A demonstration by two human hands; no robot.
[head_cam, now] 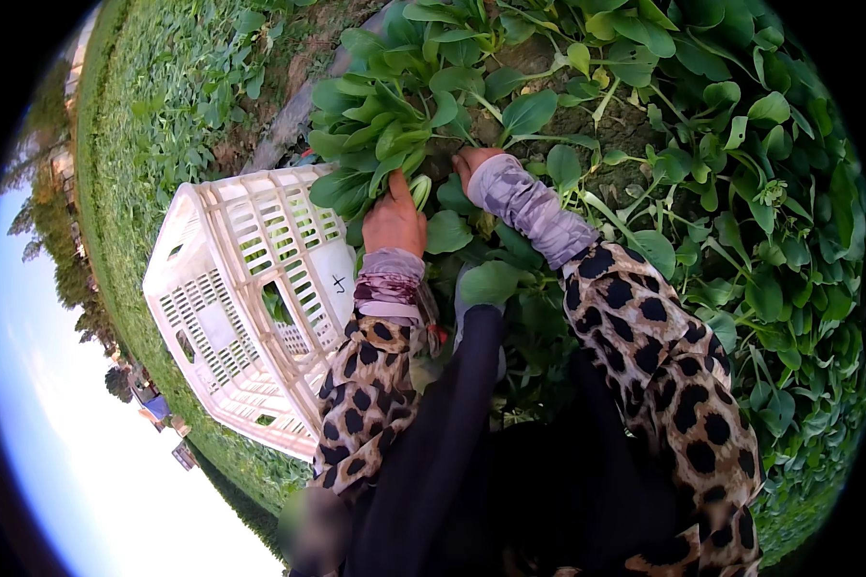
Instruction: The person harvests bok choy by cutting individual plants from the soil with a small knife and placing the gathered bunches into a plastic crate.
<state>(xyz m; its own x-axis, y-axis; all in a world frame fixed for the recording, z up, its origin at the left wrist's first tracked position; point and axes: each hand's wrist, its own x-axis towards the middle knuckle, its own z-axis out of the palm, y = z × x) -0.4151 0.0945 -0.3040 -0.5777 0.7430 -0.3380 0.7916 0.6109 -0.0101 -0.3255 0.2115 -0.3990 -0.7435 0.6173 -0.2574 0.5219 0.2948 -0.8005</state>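
Observation:
My left hand [395,218] is closed around a bunch of leafy greens [368,141] that look like bok choy, with pale stalks beside the fingers. Just to its right, my right hand [470,167] reaches down to the soil at the base of a plant; its fingertips are partly hidden, so what it touches or holds cannot be told. Both forearms wear patterned sleeve covers over leopard-print sleeves. A white plastic crate [260,288] with slotted walls stands close to the left hand, and some green leaves show through its openings.
Dense leafy plants [765,288] grow to the right and above the hands, with bare soil [620,130] between some of them. A grey strip [281,130] runs past the crate. More crop rows [151,108] lie beyond it. My shoe [469,296] is among the leaves.

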